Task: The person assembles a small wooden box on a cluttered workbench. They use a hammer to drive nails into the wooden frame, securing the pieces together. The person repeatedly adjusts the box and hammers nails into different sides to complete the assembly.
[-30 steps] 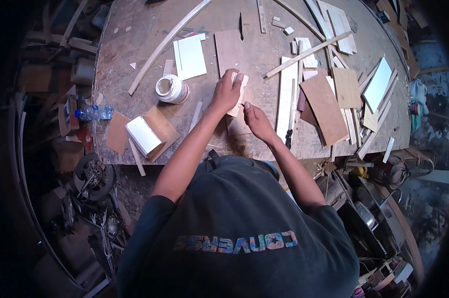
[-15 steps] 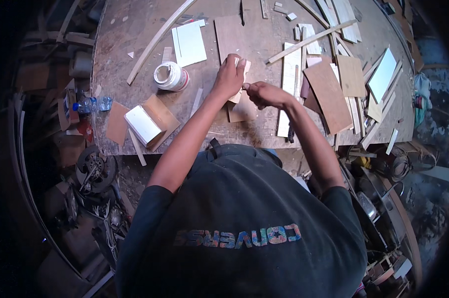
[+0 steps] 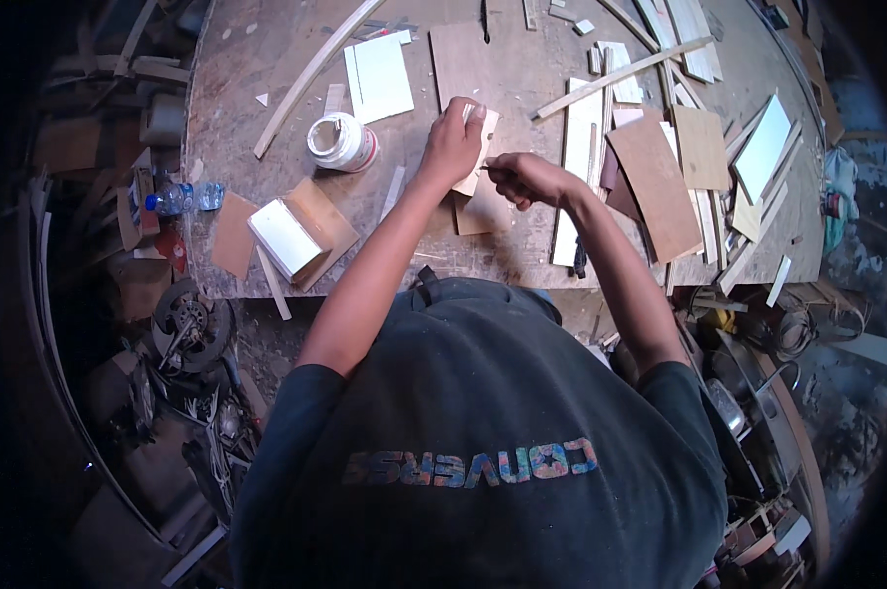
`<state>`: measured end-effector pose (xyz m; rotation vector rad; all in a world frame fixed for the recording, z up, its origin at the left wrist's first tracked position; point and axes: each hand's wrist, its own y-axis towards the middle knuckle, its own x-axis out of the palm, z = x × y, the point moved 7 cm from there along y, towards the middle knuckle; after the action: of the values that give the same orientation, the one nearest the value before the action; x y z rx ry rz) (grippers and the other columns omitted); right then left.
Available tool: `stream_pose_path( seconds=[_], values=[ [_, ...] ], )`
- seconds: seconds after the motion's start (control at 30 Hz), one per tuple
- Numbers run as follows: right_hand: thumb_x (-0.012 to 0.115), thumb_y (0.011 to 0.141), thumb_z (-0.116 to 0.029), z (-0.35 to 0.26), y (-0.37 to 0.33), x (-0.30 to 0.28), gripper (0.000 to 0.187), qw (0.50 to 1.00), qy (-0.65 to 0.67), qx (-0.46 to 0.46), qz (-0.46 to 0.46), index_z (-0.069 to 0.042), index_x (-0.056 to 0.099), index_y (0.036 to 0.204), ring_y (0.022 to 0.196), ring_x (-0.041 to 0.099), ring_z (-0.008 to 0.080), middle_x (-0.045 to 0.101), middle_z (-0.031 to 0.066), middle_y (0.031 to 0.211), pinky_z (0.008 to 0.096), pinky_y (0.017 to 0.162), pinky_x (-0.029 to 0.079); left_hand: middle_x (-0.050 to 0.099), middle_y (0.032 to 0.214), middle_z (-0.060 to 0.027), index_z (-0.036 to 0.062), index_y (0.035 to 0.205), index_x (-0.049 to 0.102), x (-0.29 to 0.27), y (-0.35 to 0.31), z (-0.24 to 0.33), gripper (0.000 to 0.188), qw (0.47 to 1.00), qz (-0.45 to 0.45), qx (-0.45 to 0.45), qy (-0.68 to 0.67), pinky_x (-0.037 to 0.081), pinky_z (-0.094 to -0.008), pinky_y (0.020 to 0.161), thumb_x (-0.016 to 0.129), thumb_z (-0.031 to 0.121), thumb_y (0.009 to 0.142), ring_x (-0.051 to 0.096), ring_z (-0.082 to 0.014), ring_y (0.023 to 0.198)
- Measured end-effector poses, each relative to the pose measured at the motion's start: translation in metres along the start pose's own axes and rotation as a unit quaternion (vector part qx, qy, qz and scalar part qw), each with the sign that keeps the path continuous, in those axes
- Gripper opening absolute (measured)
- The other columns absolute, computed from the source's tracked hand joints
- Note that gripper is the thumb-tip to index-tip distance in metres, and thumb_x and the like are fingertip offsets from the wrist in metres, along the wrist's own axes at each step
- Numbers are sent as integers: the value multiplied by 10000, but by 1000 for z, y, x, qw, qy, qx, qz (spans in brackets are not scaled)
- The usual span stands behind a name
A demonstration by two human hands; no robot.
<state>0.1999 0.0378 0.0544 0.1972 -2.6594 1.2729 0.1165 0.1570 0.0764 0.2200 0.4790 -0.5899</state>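
Note:
My left hand [image 3: 451, 147] is closed round a small pale wooden piece [image 3: 480, 147] with notches or dark spots along its right edge, held up above the bench. Beside it my right hand [image 3: 532, 181] makes a closed grip on a thin, dark, pointed tool; its tip meets the right edge of the wood, and the fingers hide the rest, so its kind does not show. Under the hands lies a brown wooden board [image 3: 483, 214], partly covered by the left hand and the piece. Another brown board [image 3: 458, 64] lies just beyond.
On the worn workbench [image 3: 247, 103], an open white tub [image 3: 342, 142] stands left of my hands, near a white panel [image 3: 379, 79] and an L-shaped wooden piece [image 3: 284, 239]. A water bottle [image 3: 183, 198] lies at the left edge. Boards and strips [image 3: 654, 182] crowd the right side.
The wooden piece has turned so more of its notched face shows. My right hand has shifted slightly right, and the dark tool now shows between its fingers and the wood.

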Motion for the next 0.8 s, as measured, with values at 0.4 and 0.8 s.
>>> stream_pose_path(
  seconds=[0.4, 0.8],
  values=[
    [422, 1055, -256, 3, 9, -5, 318, 988, -14, -14, -153, -168, 430, 750, 485, 273, 60, 360, -67, 606, 244, 443, 249, 634, 1040, -281, 14, 1142, 505, 9, 0, -4, 276, 1000, 9, 19, 10, 479, -492, 875, 480, 278, 1062, 614, -476, 1016],
    [487, 1022, -318, -1, -1, 9, 340, 994, -64, -64, 59, -52, 569, 827, 466, 382, 106, 432, -14, 612, 292, 426, 346, 615, 970, -299, -11, 1104, 481, 5, 1, 4, 240, 998, 23, 58, 6, 474, -539, 807, 511, 219, 1042, 596, -512, 937]
  ],
)
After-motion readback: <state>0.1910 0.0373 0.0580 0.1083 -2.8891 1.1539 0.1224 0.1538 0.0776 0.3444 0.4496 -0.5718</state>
